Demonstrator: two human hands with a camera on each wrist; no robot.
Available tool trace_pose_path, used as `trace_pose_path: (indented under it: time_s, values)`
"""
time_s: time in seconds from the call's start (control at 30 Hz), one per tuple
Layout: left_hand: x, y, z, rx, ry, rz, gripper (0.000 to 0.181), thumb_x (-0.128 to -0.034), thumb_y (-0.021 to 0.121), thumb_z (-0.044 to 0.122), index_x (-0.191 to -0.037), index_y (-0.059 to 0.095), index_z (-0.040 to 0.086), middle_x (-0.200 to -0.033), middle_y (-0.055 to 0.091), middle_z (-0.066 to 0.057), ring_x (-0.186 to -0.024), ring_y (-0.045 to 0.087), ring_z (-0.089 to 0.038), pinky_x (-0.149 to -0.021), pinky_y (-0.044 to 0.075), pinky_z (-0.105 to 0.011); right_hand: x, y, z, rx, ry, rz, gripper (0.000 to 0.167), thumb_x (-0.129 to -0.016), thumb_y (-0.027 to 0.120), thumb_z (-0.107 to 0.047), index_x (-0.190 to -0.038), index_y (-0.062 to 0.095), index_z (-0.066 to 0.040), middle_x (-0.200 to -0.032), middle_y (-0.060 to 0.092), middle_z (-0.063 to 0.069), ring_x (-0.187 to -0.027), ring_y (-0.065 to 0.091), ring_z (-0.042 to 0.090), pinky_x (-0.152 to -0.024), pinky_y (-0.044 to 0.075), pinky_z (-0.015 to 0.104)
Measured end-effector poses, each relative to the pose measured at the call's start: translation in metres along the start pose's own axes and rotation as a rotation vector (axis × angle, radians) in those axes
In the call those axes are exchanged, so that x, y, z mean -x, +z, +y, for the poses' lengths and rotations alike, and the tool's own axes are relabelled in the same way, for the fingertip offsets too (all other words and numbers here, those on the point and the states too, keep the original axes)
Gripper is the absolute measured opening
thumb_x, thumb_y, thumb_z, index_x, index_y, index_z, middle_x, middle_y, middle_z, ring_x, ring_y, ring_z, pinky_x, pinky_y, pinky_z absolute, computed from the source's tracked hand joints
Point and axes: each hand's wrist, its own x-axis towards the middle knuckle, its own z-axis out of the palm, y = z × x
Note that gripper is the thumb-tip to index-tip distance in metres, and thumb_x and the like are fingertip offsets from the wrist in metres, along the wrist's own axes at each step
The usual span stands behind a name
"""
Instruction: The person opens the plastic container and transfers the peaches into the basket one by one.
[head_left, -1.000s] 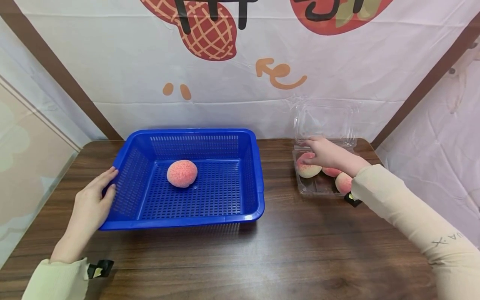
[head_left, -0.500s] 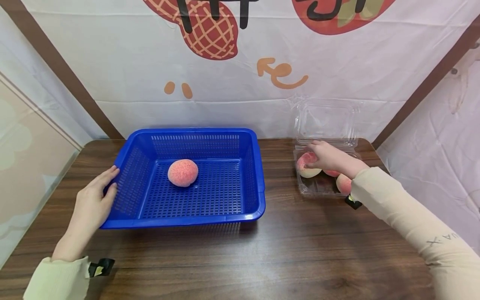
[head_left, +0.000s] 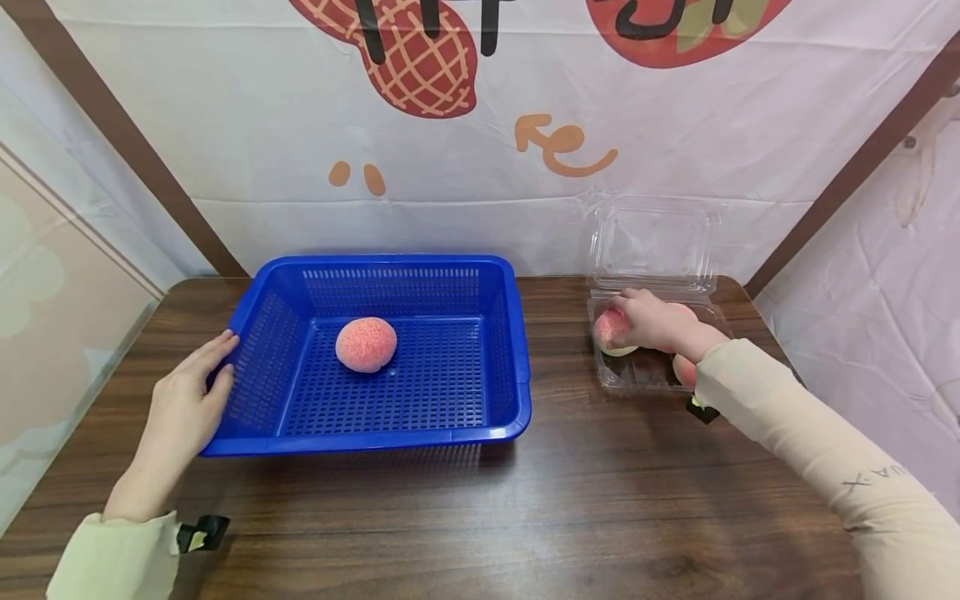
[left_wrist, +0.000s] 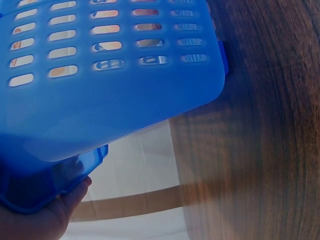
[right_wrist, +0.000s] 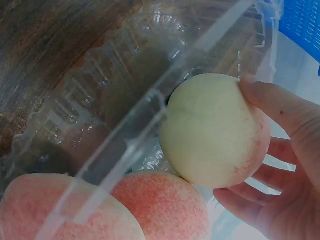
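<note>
The peach sat inside the clear container, at its left side, and my right hand pinched it, thumb on one side and fingers curved round the other. I couldn't tell whether its weight had left the floor of the box. My worry was the fuzzy round skin: with too light a hold, I judged, it could roll out of the fingers, while squeezing hard might dent it if it was soft. The box wall looked thin, so a low sideways pull could catch it and drag the whole box along. The neighbouring peach lay right up against mine and might get knocked; another peach was beside that one. Behind, the raised lid limited any backward swing. Farther left stood the blue basket, its high rim a second barrier, with a lone peach on its floor. My left hand rested at the basket's left rim; whether it gripped there, I couldn't tell. If it pushed, the basket could slide on the table.
</note>
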Motion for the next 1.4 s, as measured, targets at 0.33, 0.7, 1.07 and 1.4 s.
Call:
trace_pose_path:
  time_s: [0.33,0.7,1.07,1.4]
  values:
    - [0.001,0.000,0.000,0.004,-0.001,-0.002,0.036,-0.0899,0.045,0.000,-0.125,0.049,-0.009,-0.131,0.045,-0.026,-0.118,0.040,-0.047,-0.097,0.029,-0.058,-0.001,0.009,-0.001,0.000,0.008,-0.058,0.068,-0.066,0.077,-0.027,-0.123,0.051,-0.002,-0.122,0.046,0.024,-0.104,0.046,0.047,-0.084,0.041,0.056]
    - [0.000,-0.001,-0.001,0.003,-0.008,-0.002,0.036,-0.0897,0.046,0.000,-0.124,0.050,-0.009,-0.130,0.046,-0.026,-0.118,0.041,-0.047,-0.096,0.029,-0.058,-0.004,0.010,-0.002,0.026,-0.003,-0.082,0.071,-0.063,0.080,-0.026,-0.123,0.052,-0.003,-0.119,0.048,0.023,-0.104,0.047,0.046,-0.083,0.043,0.055]
    - [0.000,0.000,0.000,0.004,0.005,0.007,0.036,-0.0899,0.045,0.001,-0.125,0.049,-0.008,-0.130,0.046,-0.025,-0.118,0.041,-0.046,-0.095,0.030,-0.058,-0.001,-0.003,0.000,0.033,-0.053,0.004,0.067,-0.061,0.077,-0.023,-0.121,0.054,-0.002,-0.113,0.052,0.022,-0.101,0.050,0.040,-0.082,0.044,0.050]
    - [-0.001,0.001,-0.001,-0.003,-0.004,0.008,0.035,-0.0894,0.047,0.000,-0.123,0.050,-0.009,-0.129,0.047,-0.025,-0.117,0.042,-0.047,-0.095,0.031,-0.057,0.003,-0.020,0.001,0.046,-0.081,0.042,0.063,-0.060,0.079,-0.021,-0.114,0.056,0.001,-0.107,0.053,0.024,-0.097,0.051,0.044,-0.082,0.043,0.051]
